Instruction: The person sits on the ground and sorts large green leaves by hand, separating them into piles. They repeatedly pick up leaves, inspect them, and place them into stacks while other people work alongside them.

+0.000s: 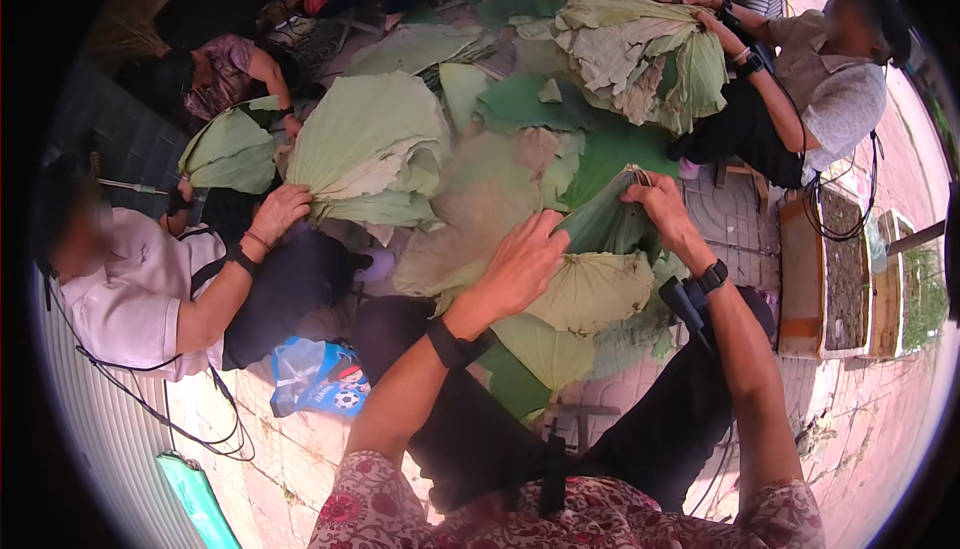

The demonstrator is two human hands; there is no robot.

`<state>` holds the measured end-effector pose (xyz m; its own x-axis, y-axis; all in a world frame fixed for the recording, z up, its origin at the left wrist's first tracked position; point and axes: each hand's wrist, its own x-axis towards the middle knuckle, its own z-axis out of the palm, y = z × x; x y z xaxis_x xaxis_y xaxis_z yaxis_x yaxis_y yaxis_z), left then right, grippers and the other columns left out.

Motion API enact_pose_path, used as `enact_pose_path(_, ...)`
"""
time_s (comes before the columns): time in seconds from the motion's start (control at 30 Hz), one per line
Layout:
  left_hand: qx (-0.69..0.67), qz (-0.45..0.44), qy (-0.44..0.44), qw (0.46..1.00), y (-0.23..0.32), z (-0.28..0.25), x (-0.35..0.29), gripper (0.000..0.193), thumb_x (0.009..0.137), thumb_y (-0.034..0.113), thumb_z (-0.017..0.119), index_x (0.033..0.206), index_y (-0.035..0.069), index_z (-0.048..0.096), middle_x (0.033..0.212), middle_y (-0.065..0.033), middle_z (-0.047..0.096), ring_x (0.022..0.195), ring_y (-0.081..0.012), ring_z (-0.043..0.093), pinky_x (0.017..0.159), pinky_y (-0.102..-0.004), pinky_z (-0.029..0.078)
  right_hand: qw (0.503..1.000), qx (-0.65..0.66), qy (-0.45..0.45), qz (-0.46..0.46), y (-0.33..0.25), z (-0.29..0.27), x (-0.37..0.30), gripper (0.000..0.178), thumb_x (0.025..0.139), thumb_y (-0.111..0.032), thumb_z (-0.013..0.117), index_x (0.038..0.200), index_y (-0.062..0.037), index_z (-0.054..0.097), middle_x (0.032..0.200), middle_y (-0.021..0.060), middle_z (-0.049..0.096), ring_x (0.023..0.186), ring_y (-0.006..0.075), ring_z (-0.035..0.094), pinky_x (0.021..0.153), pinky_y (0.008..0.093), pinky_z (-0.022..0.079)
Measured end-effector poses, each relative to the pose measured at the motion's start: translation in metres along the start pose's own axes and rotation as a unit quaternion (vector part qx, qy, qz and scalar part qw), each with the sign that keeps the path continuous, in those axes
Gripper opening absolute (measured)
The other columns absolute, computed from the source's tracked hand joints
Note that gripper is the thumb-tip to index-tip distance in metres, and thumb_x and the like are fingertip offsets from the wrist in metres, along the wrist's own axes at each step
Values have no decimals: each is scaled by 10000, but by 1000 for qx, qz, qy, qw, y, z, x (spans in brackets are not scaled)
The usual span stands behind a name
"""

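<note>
A large dried green lotus leaf (607, 217) is stretched between my hands above a pile of leaves. My left hand (522, 267) pinches its left edge with the fingers closed. On the other side, my right hand (660, 211) grips the bunched upper right edge. Below the held leaf lie a pale yellow-green lotus leaf (592, 292) and another light green leaf (545, 351) near my knees. Darker green and brownish leaves spread out beyond my hands.
At the left, a co-worker's hand (275, 217) holds a big pale leaf (370, 139). Another person at the right lifts a stack of wrinkled leaves (640, 54). Planter boxes (803, 274) stand at right; a blue plastic bag (320, 377) lies by my left leg.
</note>
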<state>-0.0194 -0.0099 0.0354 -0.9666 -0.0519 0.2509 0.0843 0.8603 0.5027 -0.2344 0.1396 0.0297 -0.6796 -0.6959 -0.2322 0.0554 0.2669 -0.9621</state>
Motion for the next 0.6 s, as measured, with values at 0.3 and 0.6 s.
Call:
enact_pose_path(0.3,-54,-151,141,977,-39,-9,-19,178,885,39,580,1016,-21,476,1112,-245,556,1046,-392,561,878,-439,449,930,102,319,-155,-2,-87,11,101,829,-120,609,839,-27,650,727,-51,567,645,66,444,610,236,364)
enact_pose_path(0.6,-114,-310,337,882,-67,-31,-30,137,852,47,628,929,-5,528,738,-116,594,691,-223,581,665,-347,459,924,103,346,-124,5,-106,2,236,902,-222,609,940,4,668,836,5,615,746,99,521,699,264,422)
